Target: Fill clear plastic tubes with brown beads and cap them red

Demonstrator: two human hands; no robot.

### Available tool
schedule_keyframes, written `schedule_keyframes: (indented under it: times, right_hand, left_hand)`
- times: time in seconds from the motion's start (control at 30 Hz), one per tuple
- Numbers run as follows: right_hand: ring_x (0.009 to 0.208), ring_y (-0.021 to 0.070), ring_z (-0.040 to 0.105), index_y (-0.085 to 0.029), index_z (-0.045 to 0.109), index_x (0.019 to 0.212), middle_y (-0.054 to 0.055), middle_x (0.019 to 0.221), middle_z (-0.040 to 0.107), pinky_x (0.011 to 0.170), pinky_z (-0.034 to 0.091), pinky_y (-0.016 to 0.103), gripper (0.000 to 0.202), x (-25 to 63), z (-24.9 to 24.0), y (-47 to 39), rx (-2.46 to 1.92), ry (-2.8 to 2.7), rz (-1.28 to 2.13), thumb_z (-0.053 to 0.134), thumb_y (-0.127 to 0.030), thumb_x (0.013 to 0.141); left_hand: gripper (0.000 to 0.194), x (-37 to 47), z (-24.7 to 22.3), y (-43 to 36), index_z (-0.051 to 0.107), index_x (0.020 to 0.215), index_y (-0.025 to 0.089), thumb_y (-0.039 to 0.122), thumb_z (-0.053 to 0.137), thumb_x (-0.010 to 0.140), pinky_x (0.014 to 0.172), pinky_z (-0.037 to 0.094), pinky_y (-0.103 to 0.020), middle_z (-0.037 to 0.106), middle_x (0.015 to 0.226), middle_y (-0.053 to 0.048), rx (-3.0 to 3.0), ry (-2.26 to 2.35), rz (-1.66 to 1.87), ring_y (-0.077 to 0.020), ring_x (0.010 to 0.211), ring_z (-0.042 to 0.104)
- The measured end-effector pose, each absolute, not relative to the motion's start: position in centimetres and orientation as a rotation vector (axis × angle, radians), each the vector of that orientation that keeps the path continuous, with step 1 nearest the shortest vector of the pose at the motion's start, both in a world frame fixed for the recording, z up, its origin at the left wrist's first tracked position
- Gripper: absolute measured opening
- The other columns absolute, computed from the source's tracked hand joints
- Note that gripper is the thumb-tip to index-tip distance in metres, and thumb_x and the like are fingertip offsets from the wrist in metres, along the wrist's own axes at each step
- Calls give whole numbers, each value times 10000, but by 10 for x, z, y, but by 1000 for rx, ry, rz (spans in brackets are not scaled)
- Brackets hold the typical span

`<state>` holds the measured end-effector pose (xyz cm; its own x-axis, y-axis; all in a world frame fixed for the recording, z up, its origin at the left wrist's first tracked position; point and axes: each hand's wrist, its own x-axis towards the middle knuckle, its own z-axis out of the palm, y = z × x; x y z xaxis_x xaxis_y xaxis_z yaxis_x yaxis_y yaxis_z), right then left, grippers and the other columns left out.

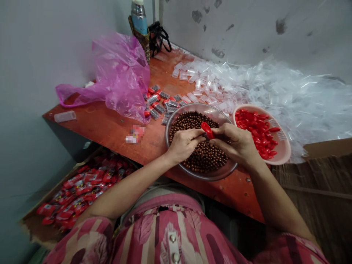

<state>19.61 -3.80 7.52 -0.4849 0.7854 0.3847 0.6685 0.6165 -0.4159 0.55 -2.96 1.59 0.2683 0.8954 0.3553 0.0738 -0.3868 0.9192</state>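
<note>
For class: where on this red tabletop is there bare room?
Bare: red tabletop between the crumpled pink plastic bag and heaped clear plastic pieces; also a strip between the round silvery bowl of brown beads and the near edge. Crowded: right of the bowl, around the oval pale pink basket.

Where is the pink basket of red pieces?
In the head view, the pink basket sits right of centre, just right of the bowl of brown beads and by the right hand, with clear plastic pieces heaped behind it.

red piece (pixel 206 128): glossy plastic | beads (pixel 205 158): smooth, shiny | bag (pixel 122 71): crinkled plastic
</note>
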Motion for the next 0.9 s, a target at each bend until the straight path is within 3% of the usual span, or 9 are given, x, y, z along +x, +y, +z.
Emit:
schedule_keyframes:
  times: [0.2, 0.33, 0.43, 0.5, 0.57, 0.63, 0.73, 0.9]
  right_hand:
    - [672, 151, 583, -197, 589, 914, 35, 781, 593, 564, 454, 246, 44, 194, 72, -44, -1037, -2459, 85, 562, -177, 886]
    - [702, 156, 617, -194, 599, 992, 39, 806, 634, 600, 492, 251, 108, 203, 66, -36, -950, -2517, 127, 576, -197, 887]
    - [1054, 234, 635, -203, 548, 1240, 113, 1148, 660, 808, 539, 336, 354, 203, 76, -34, -957, -2618, -13, 574, -215, 888]
    - [1313, 271, 476, -252, 444, 1385, 92, 1396, 538, 1010, 460, 447, 498, 198, 89, -37, -944, -2757, -139, 531, -178, 900]
    - [1390, 252, 383, -301, 374, 1439, 31, 1472, 471, 1117, 352, 502, 567, 193, 100, -40, -862, -2896, -208, 478, -123, 911]
    - [1364, 252, 417, -288, 366, 1448, 38, 1456, 489, 1120, 355, 495, 568, 192, 103, -40, -855, -2914, -299, 472, -117, 917]
    - [1213, 302, 543, -208, 408, 1431, 136, 1313, 587, 1009, 464, 470, 546, 194, 92, -37, -1023, -2720, -428, 548, -214, 903]
    - [1073, 331, 588, -134, 327, 1460, 197, 1199, 596, 882, 534, 477, 750, 190, 54, -37, -1148, -2478, -361, 656, -382, 832]
  left_hand:
    - [288, 2, 13, -37, 743, 993, 164, 150, 476, 887, 846, 511, -305, 751, 1031, -100, 2026, 860, 1188, -212, 951, 703]
    - [276, 3, 12, -33, 748, 958, 162, 206, 482, 901, 809, 501, -307, 751, 1019, -113, 2068, 874, 1105, -225, 909, 706]
    - [236, 5, 11, -28, 760, 905, 204, 206, 525, 883, 786, 493, -286, 761, 988, -72, 1975, 821, 1049, -211, 886, 705]
    - [219, 6, 11, -27, 764, 871, 216, 218, 545, 875, 768, 489, -284, 767, 927, -52, 1924, 804, 1000, -209, 856, 702]
    - [205, 6, 11, -26, 769, 840, 208, 251, 571, 866, 739, 488, -287, 766, 847, -46, 1861, 835, 970, -209, 793, 694]
    - [192, 6, 11, -25, 771, 860, 197, 269, 594, 854, 757, 491, -292, 764, 837, -44, 1767, 875, 999, -209, 791, 689]
    - [232, 5, 9, -22, 743, 1010, 194, 269, 583, 861, 873, 482, -296, 756, 986, -40, 1595, 861, 1085, -208, 938, 678]
    - [300, 7, 2, -18, 682, 1116, 165, 301, 560, 877, 879, 479, -291, 722, 1028, -56, 1436, 830, 1138, -191, 949, 651]
